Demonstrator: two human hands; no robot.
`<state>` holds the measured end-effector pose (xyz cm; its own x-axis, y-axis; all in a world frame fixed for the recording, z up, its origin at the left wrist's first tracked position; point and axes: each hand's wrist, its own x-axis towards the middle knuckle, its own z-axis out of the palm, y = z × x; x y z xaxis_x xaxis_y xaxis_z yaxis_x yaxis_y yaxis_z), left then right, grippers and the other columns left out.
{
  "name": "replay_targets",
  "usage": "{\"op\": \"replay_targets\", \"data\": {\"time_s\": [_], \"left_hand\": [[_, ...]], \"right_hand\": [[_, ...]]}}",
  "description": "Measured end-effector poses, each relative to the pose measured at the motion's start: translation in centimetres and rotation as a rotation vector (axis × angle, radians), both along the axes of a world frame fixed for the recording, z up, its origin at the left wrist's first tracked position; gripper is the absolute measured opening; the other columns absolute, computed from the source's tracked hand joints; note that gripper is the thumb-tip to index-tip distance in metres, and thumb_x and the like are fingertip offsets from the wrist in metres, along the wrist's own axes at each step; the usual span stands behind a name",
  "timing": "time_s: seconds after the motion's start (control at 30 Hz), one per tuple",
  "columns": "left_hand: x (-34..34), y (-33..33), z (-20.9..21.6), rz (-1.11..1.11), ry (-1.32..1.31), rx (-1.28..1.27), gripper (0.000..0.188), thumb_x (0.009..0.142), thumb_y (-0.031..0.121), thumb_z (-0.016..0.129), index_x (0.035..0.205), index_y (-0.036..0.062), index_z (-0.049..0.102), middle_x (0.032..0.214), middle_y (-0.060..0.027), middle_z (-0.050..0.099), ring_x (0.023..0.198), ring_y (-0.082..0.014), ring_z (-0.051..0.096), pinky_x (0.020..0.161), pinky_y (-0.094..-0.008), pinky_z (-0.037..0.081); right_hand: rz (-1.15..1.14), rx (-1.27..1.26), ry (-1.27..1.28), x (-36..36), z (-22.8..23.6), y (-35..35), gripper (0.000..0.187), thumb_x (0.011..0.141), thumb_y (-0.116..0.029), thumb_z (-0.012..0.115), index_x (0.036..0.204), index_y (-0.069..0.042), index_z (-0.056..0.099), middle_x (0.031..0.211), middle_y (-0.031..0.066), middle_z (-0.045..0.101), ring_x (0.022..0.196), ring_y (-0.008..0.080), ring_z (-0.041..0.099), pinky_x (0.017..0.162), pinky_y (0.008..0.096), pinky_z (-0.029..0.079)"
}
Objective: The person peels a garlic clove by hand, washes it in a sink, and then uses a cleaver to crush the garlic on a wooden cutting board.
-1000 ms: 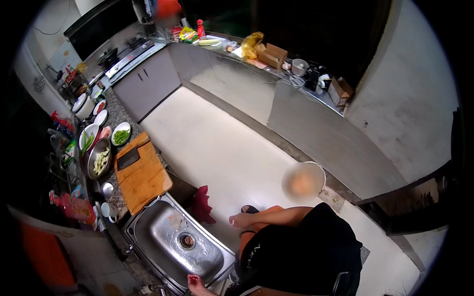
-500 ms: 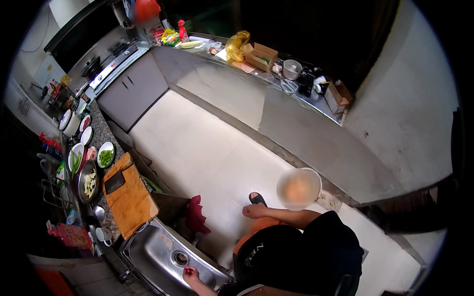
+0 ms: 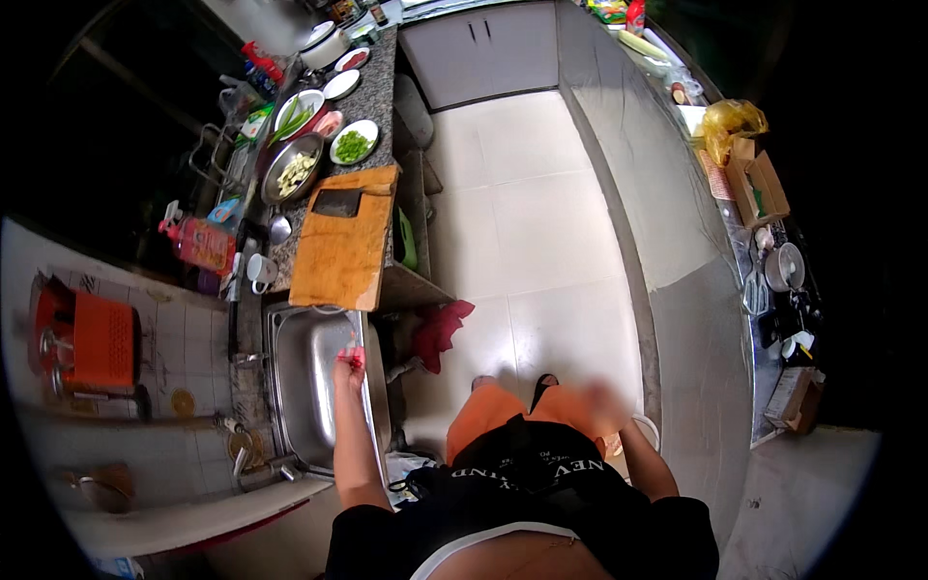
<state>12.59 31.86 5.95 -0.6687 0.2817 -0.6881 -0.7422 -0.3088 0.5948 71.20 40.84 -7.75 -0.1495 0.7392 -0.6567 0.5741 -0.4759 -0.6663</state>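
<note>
My left hand [image 3: 349, 370] is over the steel sink [image 3: 307, 387], near its right rim, fingers drawn together. Something small and red shows at its fingertips, too small to make out. My right hand [image 3: 604, 414] is smeared by blur beside my right thigh, close to a pale bin [image 3: 646, 431] that my arm partly covers. Whether that hand holds anything does not show. Beyond the sink lies a wooden cutting board [image 3: 333, 256], with a dark, flat rectangular piece [image 3: 337, 202] resting on it.
A metal bowl of pale cut pieces [image 3: 296, 172], a plate of chopped greens [image 3: 355, 143] and a white mug [image 3: 261, 272] stand on the left counter. A dark red cloth [image 3: 441, 333] hangs beside the sink cabinet. Cartons [image 3: 758, 184] line the right ledge.
My view has swung round toward the sink and counter. My left hand stays over the sink, now by its right rim. My right hand has come back beside my thigh, near the bin.
</note>
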Motion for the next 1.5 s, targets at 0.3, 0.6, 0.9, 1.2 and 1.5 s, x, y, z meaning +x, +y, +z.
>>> {"op": "replay_targets", "data": {"time_s": [0.3,0.6,0.9,1.2,1.5], "left_hand": [[-10.7,11.1,1.2,-1.016,1.676,-0.780,0.022,0.075,0.000,0.053,0.097,-0.0023,0.055,0.086,-0.0098,0.060,0.081,-0.0212,0.057,0.067,-0.0324,0.048],[-10.1,20.0,4.7,-1.277,1.690,-1.261,0.023,0.080,0.012,0.057,0.095,-0.0044,0.055,0.086,-0.0214,0.059,0.083,-0.0353,0.057,0.071,-0.0407,0.045],[-7.9,23.2,4.3,-1.095,1.682,-1.386,0.023,0.079,0.011,0.058,0.097,-0.0042,0.055,0.087,-0.0205,0.059,0.084,-0.0340,0.057,0.072,-0.0396,0.045],[-2.4,26.3,5.6,-0.697,1.761,-1.350,0.025,0.078,0.009,0.060,0.098,-0.0041,0.054,0.089,-0.0196,0.059,0.084,-0.0327,0.057,0.073,-0.0385,0.045],[13.2,32.9,0.3,-1.024,1.499,-0.564,0.028,0.080,0.005,0.061,0.105,-0.0024,0.050,0.099,-0.0118,0.053,0.091,-0.0205,0.051,0.080,-0.0302,0.043]], "right_hand": [[0.196,0.285,-0.055,0.2,-6.2,3.4,0.022,0.078,-0.026,0.055,0.085,-0.007,0.062,0.087,0.0158,0.062,0.082,0.0324,0.059,0.073,0.0395,0.046],[-0.476,0.165,-0.056,3.7,7.4,7.4,0.010,0.082,-0.010,0.052,0.090,-0.007,0.057,0.074,0.0046,0.059,0.059,0.0128,0.057,0.053,0.0286,0.047],[-0.782,0.384,-0.104,12.3,15.9,15.5,0.013,0.084,-0.014,0.051,0.092,-0.004,0.056,0.072,0.0040,0.059,0.060,0.0106,0.057,0.051,0.0262,0.046],[-0.763,0.709,-0.476,21.2,20.6,29.5,0.031,0.078,-0.017,0.058,0.104,0.000,0.056,0.087,0.0165,0.063,0.077,0.0276,0.062,0.070,0.0350,0.048],[-0.861,0.522,-0.709,24.9,20.8,35.9,0.044,0.079,-0.024,0.059,0.110,-0.003,0.037,0.094,0.0254,0.059,0.088,0.0420,0.057,0.075,0.0487,0.045]]}}
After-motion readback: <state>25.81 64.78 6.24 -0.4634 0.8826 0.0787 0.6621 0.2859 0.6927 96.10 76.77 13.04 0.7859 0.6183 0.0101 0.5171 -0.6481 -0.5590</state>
